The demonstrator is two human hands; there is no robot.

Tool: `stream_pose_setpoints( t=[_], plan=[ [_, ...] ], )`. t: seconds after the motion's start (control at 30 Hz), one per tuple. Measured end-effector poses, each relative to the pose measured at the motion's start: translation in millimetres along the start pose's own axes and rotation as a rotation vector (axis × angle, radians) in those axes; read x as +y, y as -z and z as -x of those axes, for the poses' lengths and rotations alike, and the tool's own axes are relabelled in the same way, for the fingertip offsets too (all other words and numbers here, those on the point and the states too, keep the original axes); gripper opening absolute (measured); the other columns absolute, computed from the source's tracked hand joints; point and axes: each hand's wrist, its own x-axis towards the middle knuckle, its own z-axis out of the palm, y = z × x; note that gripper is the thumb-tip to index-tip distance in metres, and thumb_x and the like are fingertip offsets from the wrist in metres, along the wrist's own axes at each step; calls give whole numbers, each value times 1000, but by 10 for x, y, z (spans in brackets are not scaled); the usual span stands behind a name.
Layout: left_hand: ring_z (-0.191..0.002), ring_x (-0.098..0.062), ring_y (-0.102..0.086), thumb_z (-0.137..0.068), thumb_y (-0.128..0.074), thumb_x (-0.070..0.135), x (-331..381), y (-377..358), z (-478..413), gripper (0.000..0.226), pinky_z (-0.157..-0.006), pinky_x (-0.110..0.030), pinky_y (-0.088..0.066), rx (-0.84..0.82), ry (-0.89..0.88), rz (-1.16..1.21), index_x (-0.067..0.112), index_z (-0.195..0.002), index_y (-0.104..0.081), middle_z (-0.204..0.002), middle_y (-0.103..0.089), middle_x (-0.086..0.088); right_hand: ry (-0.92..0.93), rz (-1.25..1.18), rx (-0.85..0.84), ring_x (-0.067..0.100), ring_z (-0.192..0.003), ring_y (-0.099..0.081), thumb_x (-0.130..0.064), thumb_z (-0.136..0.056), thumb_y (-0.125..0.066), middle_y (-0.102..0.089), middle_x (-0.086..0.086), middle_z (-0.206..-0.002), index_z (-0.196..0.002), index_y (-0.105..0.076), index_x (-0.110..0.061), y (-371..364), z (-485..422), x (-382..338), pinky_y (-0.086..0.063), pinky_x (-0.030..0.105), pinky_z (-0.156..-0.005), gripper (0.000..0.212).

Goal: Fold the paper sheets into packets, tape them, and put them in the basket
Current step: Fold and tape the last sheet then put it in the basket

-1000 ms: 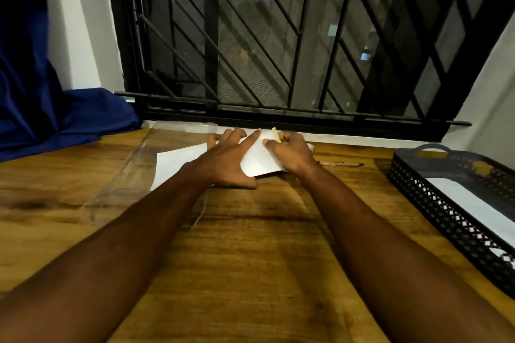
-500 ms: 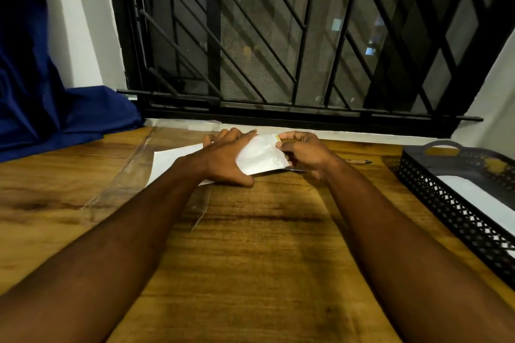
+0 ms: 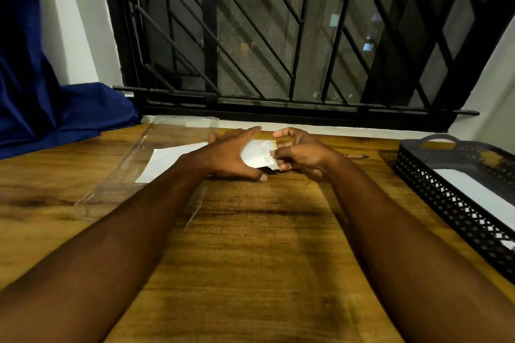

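Packet (image 3: 257, 154) sits at the far middle of the table (image 3: 250, 245), between both hands. It's tipped up, face toward the camera. I can't tell if its near edge touches the wood.

Long axis runs roughly left-right. The left end is hidden behind the left hand (image 3: 231, 154), so I can't give the full outline.

Grip:
- Left hand is clamped on the packet, with fingers straight out behind it and thumb curled under the near edge.
- Right hand (image 3: 302, 154) pinches the packet's right edge, thumb on the face and a fingertip below. Its index finger arches above, clear of the paper.

Materials and shapes:
- Packet is white paper, a creased, four-sided fold, with a shiny crinkled patch by the right edge.
- A small yellow tab (image 3: 274, 144) shows at its top right corner. I can't tell what it is.
- Sheet (image 3: 172, 160) is flat white paper, lying on the table under the left wrist, long axis left-right.
- Sleeve (image 3: 131, 167) is clear, glossy film, partly under the sheet, running diagonally from far centre to near left.
- Basket (image 3: 434, 192) is black plastic lattice, rectangular, with a loop handle at the far end. It sits at the right edge of the table, well apart from the hands, long axis far-left to near-right.
- White piece (image 3: 473, 192) lies flat inside the basket, along its length.
- Pen (image 3: 358, 156) is thin and lies left-right, just past the right wrist.
- Table is brown wood with heavy grain.

Count: 1 packet, 1 sheet, 1 sleeve, 1 basket, 1 white piece in it, 1 pen.
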Motion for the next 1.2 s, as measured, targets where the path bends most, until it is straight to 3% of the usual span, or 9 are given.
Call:
stream_pose_setpoints(
  t=[0.13, 0.23, 0.37, 0.47, 0.57, 0.67, 0.87, 1.03, 1.2],
  plan=[
    [-150, -24, -24, -67, -74, 68, -23, 0, 16, 118, -121, -57, -21, 39, -14, -93, 44, -161, -7, -160, -29, 2, 285, 376, 280, 14, -69, -66, -4, -90, -74, -71, 1, -78, -113, -65, -20, 35, -91, 40, -56, 34, -69, 29],
    [-154, -26, -16, -71, -71, 67, -62, -15, 41, 115, -124, -58, -15, 11, 20, -120, 41, -162, -7, -167, -20, -2, 412, 573, 413, 12, -93, -66, -9, -93, -67, -70, -5, -98, -114, -70, -21, 49, -128, 120, -55, 33, -88, 24],
    [-154, -27, -18, -67, -64, 72, -78, -18, 43, 114, -124, -58, -12, -2, 33, -118, 42, -162, -9, -167, -21, -3, 304, 831, 168, 24, -145, -47, -28, -100, -65, -49, 4, -160, -156, -48, -21, -56, -58, 165, -35, 33, -118, 59],
    [-152, -25, -21, -64, -62, 73, -90, -2, 40, 116, -123, -57, -15, -12, 41, -140, 41, -162, -9, -164, -24, -3, 204, 996, -44, 26, -152, -37, -40, -103, -61, -37, 3, -168, -162, -37, -25, -81, -98, 130, -29, 37, -122, 66],
    [-151, -25, -21, -64, -60, 74, -100, 9, 39, 115, -123, -56, -15, -22, 47, -157, 40, -162, -10, -164, -25, -3, 160, 1088, -71, 25, -153, -36, -56, -95, -61, -37, 2, -168, -163, -36, -28, -8, -169, 87, -29, 44, -126, 78],
    [-152, -26, -19, -64, -62, 75, -121, 12, 19, 117, -123, -58, -16, -40, 52, -149, 40, -162, -9, -166, -22, -3, 170, 1086, -35, 25, -152, -37, -78, -75, -59, -40, 0, -166, -161, -39, -32, 19, -207, 67, -29, 52, -125, 100],
    [-148, -25, -24, -62, -65, 75, -150, 22, 23, 119, -121, -55, -19, 1, 19, -144, 40, -162, -9, -160, -28, -1, 208, 900, -7, 20, -121, -59, -56, -69, -93, -61, -5, -133, -139, -53, -29, 141, -294, 59, -50, 39, -103, 85],
    [-146, -23, -24, -65, -71, 73, -168, 25, 18, 119, -120, -57, -22, 27, -10, -125, 42, -161, -8, -156, -29, 2, 125, 835, 19, 16, -106, -60, -70, -46, -90, -64, -5, -116, -120, -62, -28, 169, -271, -4, -55, 39, -89, 90],
    [-145, -22, -24, -65, -69, 77, -198, 6, 11, 118, -120, -58, -19, 62, -31, -144, 43, -161, -8, -154, -30, 4, 85, 567, 118, 19, -87, -65, -47, -82, -87, -71, 2, -96, -103, -69, -18, 242, -303, 31, -50, 34, -71, 41]
  ],
)
